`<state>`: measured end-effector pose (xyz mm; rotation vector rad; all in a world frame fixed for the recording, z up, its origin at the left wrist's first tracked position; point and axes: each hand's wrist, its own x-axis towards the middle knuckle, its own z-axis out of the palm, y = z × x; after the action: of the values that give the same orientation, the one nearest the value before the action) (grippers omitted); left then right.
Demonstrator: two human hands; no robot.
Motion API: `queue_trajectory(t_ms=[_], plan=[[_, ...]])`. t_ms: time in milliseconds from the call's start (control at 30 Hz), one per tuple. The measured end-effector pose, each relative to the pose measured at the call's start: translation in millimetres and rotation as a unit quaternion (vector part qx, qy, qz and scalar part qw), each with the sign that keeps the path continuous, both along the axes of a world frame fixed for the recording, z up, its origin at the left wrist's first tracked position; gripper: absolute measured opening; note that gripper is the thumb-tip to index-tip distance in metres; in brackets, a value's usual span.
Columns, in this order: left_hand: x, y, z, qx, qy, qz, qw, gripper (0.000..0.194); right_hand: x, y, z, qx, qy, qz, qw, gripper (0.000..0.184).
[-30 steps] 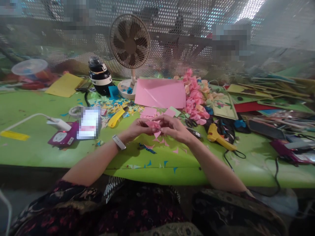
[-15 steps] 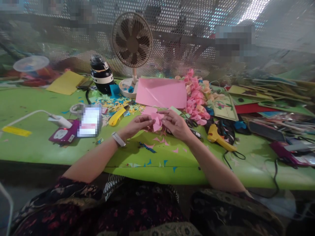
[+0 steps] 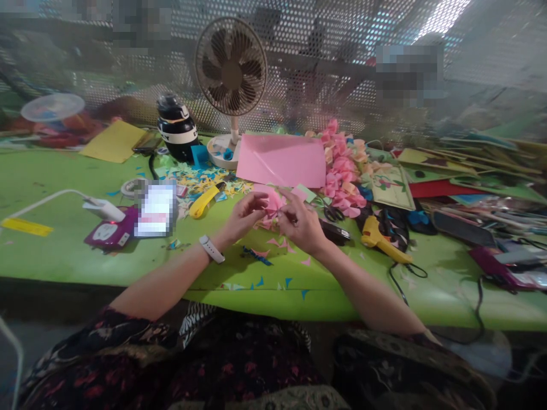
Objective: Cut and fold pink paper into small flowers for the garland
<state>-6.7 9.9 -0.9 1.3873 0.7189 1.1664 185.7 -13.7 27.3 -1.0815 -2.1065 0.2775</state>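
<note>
Two hands working a pink paper flower (image 3: 270, 204)

Left hand (image 3: 241, 216) and right hand (image 3: 301, 223) are both pinching it in their grip above the green table (image 3: 64, 250), pink scraps (image 3: 282, 246) lying beneath.

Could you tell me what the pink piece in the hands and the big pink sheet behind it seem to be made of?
The pink piece, pinched by the left hand and right hand, looks like thin matte paper: it shows folded petal-like edges. The pink sheet seems the same matte paper, lying flat with a crease line.
</note>
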Motion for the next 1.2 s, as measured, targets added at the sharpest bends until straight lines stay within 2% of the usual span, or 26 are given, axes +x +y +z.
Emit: queue_trajectory(t_ms=[167, 400, 633, 833, 1200], plan=[[2, 3, -7.0, 0.087, 0.019, 0.039, 0.995, 0.033, -3, 0, -1.6, -0.027, -0.002, -0.002, 1.000, 0.061], [1, 4, -6.4, 0.138, 0.063, 0.044, 0.987, 0.021, -1, -2, 4.6, -0.065, 0.041, -0.020, 0.997, 0.065], [1, 0, -2.0, 0.142, 0.059, 0.023, 0.988, 0.015, 2, -3, 9.5, -0.075, 0.067, -0.012, 0.995, 0.059], [1, 3, -4.1, 0.145, 0.057, 0.041, 0.987, 0.016, 0, 0, 8.8, -0.071, 0.075, -0.020, 0.994, 0.054], [1, 3, -5.4, 0.143, 0.059, 0.056, 0.986, 0.018, 1, 3, 7.7, -0.114, 0.118, 0.005, 0.986, 0.050]])
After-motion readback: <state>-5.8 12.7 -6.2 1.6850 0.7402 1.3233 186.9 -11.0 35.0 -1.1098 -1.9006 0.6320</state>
